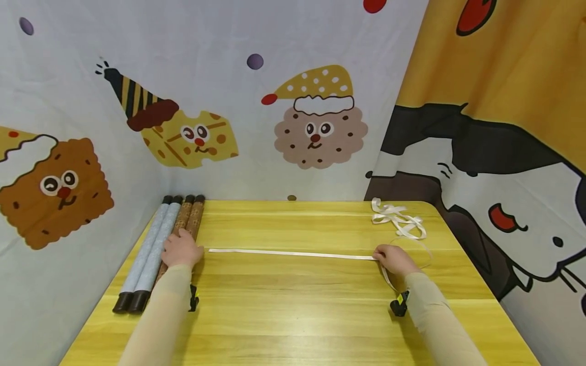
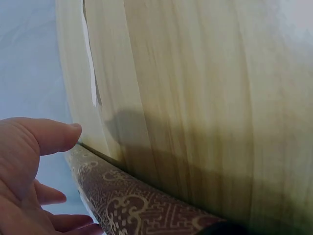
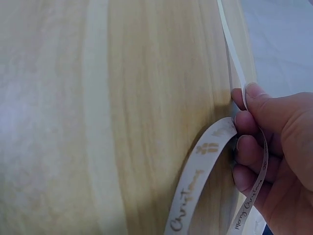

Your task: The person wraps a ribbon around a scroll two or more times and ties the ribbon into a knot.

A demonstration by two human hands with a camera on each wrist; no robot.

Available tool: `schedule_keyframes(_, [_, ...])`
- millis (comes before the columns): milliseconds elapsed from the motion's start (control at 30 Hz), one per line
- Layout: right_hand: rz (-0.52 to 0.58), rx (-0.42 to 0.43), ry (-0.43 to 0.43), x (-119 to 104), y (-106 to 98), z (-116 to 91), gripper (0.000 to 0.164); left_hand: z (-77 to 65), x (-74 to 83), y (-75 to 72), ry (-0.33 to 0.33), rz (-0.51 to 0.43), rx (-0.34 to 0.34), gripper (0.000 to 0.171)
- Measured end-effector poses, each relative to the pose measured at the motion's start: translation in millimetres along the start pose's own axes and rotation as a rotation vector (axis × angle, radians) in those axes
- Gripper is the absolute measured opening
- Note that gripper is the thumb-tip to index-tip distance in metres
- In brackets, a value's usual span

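- Sleeves (image 1: 157, 317) are reaching in over the table (image 1: 293, 315); cams are riding on both wrists. R cam (image 1: 400, 305) is sitting just by a loose ribbon loop, so a wrist turn could snag it.
- R hand (image 1: 396, 260) is pinching the ribbon btwn thumb and fingertips, tail looping out below. Loose pinch = slip; loops could be twisting there, print ("Merry Christmas") ending up face down.
- Ribbon (image 1: 293, 253) is running nearly straight across the table, R hand to a free end just right of L hand. Nothing is pinning that end, so a tug from R could drag it askew.
- L hand (image 1: 182, 249) is lying over the brown rolls (image 1: 194, 219), fingers loosely extended, gripping nothing; can't tell how hard it's pressing.
- Blue rolls (image 1: 158, 244) are lying alongside, left of the brown. All are round, so a sideways nudge could set them rolling onto the ribbon.
- Heap (image 1: 389, 209) of spare ribbon is lying at far R in loose loops; pulling fast could knot it.
- Wall cloth (image 1: 220, 51) is hanging behind.
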State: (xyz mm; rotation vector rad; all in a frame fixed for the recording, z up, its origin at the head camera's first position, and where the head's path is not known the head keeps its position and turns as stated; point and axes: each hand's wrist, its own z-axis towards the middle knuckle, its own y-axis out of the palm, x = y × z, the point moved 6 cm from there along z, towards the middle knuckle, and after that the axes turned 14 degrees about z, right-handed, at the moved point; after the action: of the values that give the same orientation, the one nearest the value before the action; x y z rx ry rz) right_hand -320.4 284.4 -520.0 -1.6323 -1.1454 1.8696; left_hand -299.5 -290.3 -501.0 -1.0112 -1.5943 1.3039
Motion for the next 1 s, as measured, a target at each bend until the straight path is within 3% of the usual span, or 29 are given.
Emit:
schedule_keyframes(267, [-0.002, 0.008, -0.007, -1, 0, 1, 0.014, -0.3, -14.8, 0.3, -0.038, -0.013, -0.038, 0.07])
schedule_keyframes(600, [-0.012, 0.005, 0.003, 0, -1, 2, 0.014, 2.4, -22.1, -1.0, -0.056, 0.019, -0.068, 0.072])
schedule_keyframes(867, [-0.012, 0.015, 0.001, 3, 0, 3, 0.014, 7.8, -22.9, -5.4, 0.003, 0.044, -0.083, 0.03])
schedule_keyframes(1000, [-0.012, 0.02, 0.006, 5, 2, 3, 0.014, 5.1, -22.4, -6.9, 0.029, 0.055, -0.092, 0.026])
